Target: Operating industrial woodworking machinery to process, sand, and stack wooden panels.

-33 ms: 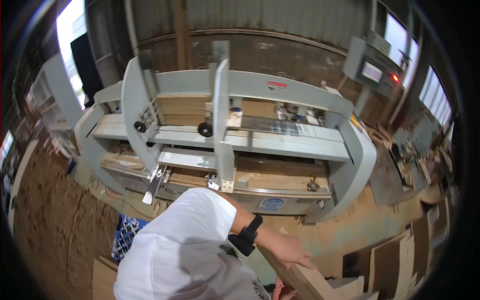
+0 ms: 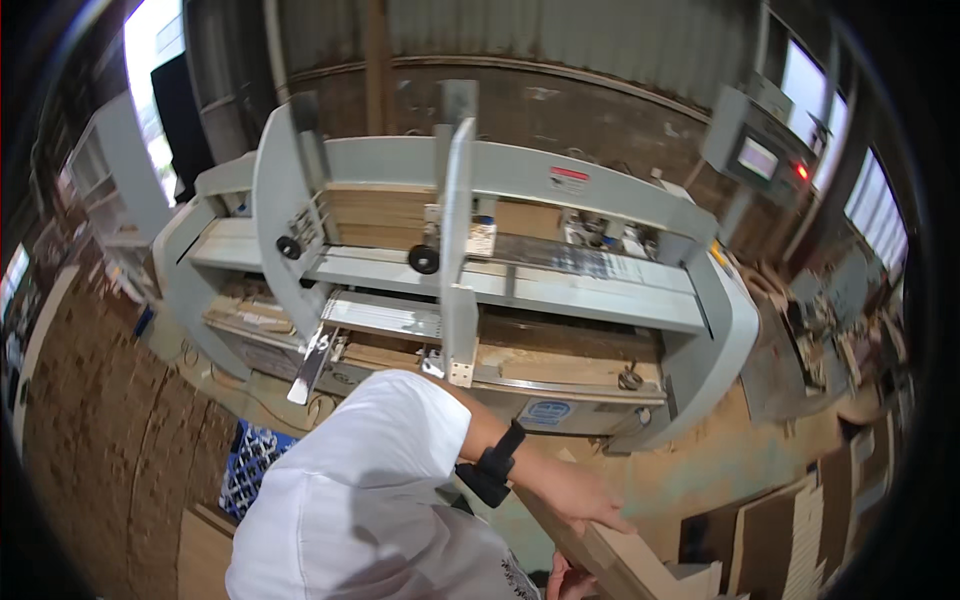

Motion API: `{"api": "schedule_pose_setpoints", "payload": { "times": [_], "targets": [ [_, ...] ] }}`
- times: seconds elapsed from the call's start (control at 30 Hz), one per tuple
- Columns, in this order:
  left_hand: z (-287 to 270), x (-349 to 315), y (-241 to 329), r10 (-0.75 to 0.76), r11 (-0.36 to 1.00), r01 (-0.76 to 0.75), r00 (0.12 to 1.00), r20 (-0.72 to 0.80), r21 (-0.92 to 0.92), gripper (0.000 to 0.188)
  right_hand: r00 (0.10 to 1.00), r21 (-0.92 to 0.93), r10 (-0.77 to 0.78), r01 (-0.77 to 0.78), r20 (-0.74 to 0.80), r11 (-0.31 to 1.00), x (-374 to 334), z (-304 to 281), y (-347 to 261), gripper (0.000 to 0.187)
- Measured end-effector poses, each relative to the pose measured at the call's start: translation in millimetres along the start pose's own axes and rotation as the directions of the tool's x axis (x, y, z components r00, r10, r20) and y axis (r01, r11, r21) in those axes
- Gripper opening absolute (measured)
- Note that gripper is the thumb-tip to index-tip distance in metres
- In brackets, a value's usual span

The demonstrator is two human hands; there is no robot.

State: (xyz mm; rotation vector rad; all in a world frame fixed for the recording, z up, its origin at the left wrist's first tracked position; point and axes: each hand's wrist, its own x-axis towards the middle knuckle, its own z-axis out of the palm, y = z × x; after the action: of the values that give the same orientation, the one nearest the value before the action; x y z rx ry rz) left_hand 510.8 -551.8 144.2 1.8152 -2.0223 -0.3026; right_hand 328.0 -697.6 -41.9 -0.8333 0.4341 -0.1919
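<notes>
My left arm, in a white sleeve with a black band on the wrist, reaches across toward the lower right. My left hand (image 2: 582,500) is closed over the upper end of a stack of long wooden boards (image 2: 632,556), its fingers bent over the edge. Lower down, at the bottom rim of the picture, my right hand (image 2: 568,580) curls against the near side of the same boards. Only part of that hand shows; the sleeve and the picture's edge hide the rest.
Ahead stands a long grey woodworking machine (image 2: 600,300) with two upright curved arms. A control panel (image 2: 757,157) with a lit screen and red light is at the far right. Flat panels (image 2: 770,530) lean at lower right. A blue crate (image 2: 255,465) sits on the left.
The view has shifted slightly, so the machine sits a little farther right. Both hands keep much the same place on the boards.
</notes>
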Motion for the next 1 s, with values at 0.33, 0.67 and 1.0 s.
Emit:
{"api": "schedule_pose_setpoints", "payload": {
  "times": [0.33,0.67,1.0],
  "targets": [
    [-238.8,-269.9,-3.6,-0.297,0.905,0.352,0.925,-0.236,0.239,0.062,0.882,0.048,-0.092,0.079,0.461,0.996,93.4,333.7,46.2,0.078],
    [-444.5,-490.2,3.9,-0.430,0.711,0.568,0.817,-0.384,0.413,0.068,0.677,0.144,-0.089,-0.025,0.731,0.989,130.9,676.2,99.8,0.071],
    [-518.8,-599.2,-44.4,-0.578,0.486,0.820,0.561,-0.593,0.302,0.080,0.515,0.122,-0.076,-0.056,0.854,0.991,187.7,830.1,131.1,0.072]
  ]
}}
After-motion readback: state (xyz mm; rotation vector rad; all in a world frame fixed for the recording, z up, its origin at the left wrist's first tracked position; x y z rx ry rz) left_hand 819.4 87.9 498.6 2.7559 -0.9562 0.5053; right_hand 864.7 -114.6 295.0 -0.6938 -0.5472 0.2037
